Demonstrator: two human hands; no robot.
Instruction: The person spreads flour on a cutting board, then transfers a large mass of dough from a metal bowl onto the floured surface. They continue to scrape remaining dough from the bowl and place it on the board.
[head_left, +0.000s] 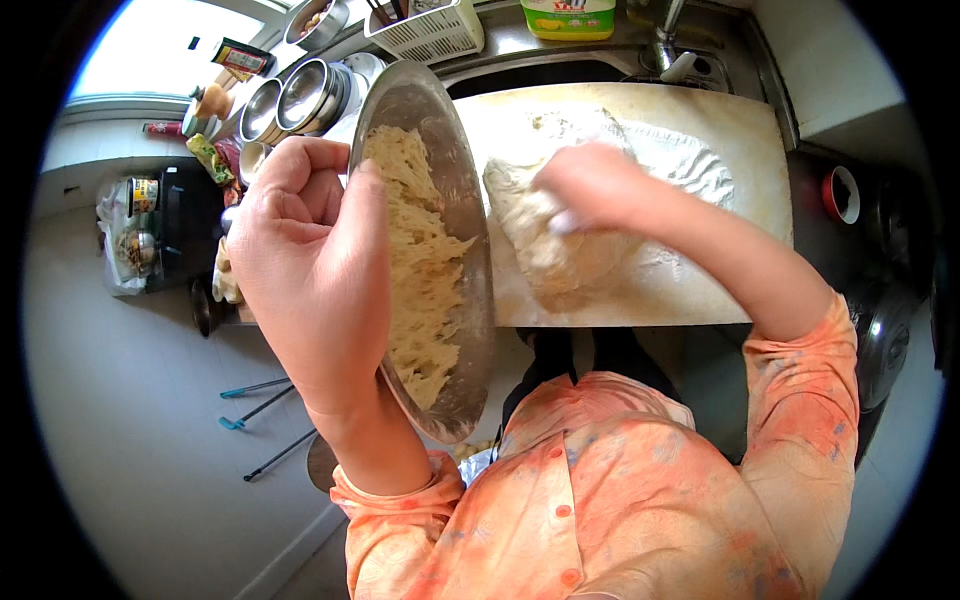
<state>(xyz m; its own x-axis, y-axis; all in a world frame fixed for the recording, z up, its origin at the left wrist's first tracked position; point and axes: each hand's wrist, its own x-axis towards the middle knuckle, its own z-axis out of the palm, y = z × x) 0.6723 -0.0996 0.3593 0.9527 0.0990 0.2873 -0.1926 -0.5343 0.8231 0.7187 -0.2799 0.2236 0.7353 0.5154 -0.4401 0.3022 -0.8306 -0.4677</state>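
Observation:
My left hand (315, 247) grips the rim of a metal bowl (469, 285), which is tipped steeply on its side. Sticky, stringy dough (416, 247) clings to the bowl's inner wall. To the right, a soft mass of dough (525, 232) lies on a pale board (720, 277). Blurred by motion, my right hand (589, 187) is over this dough with its fingers curled. Whether it pinches any dough is not clear. White flour (682, 161) is spread on the board to the right of the dough.
Behind the board are a sink with a faucet (667, 45), a green-and-yellow container (568, 19) and a white plastic basket (431, 34). Stacked metal bowls (304, 94) stand at the back left. A red bowl (840, 195) sits right of the board.

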